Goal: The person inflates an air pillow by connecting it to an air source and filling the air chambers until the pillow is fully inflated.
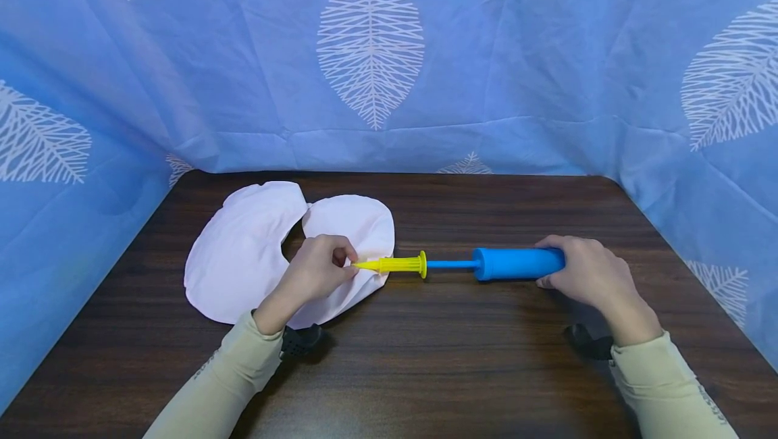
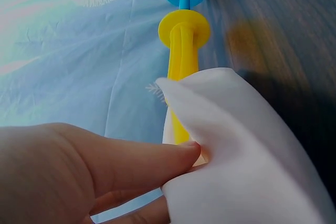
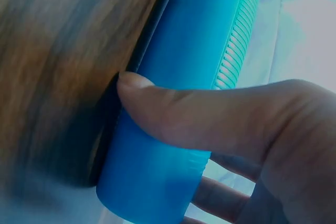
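A white U-shaped neck pillow [image 1: 231,256] lies on the table, its fabric slightly puffed. My left hand [image 1: 316,267] is over its right lobe, thumb and fingers pinching at the tip of the yellow nozzle [image 1: 401,265] of a hand pump. In the left wrist view a fold of the white fabric [image 2: 236,129] wraps beside that nozzle [image 2: 184,56], and the thumb hides its end. A thin blue rod joins the nozzle part to the pump's blue barrel [image 1: 513,264]. My right hand [image 1: 592,273] grips the barrel's far right end, thumb across its near side [image 3: 157,182].
The dark wood table [image 1: 437,371] runs under everything. Blue cloth [image 1: 486,67] with white leaf prints hangs behind it and along both sides. A black strap device [image 1: 300,341] sits at each wrist, below beige sleeves.
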The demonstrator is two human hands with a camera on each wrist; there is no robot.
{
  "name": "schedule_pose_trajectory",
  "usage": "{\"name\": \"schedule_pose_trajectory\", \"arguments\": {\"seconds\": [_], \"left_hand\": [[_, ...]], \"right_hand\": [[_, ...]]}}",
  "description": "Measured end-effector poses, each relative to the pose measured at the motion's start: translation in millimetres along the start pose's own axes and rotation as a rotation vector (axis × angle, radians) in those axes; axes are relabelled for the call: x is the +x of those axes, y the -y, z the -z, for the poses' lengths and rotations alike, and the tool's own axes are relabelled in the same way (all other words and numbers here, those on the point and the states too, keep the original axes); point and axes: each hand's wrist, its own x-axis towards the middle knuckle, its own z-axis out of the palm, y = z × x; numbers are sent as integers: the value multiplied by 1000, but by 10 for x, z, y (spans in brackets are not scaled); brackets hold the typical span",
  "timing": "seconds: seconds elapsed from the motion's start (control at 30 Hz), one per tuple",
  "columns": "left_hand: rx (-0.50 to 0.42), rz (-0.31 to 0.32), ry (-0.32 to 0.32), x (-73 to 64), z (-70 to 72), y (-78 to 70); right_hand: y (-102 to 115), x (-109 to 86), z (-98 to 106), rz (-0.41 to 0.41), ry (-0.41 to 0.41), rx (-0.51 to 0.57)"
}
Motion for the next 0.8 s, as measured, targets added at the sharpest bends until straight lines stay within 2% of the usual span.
{"name": "schedule_pose_trajectory", "arguments": {"seconds": [0.8], "left_hand": [[-3,-8,-10,12,26,20]], "right_hand": [[-275,0,70,-80,15,-10]]}}
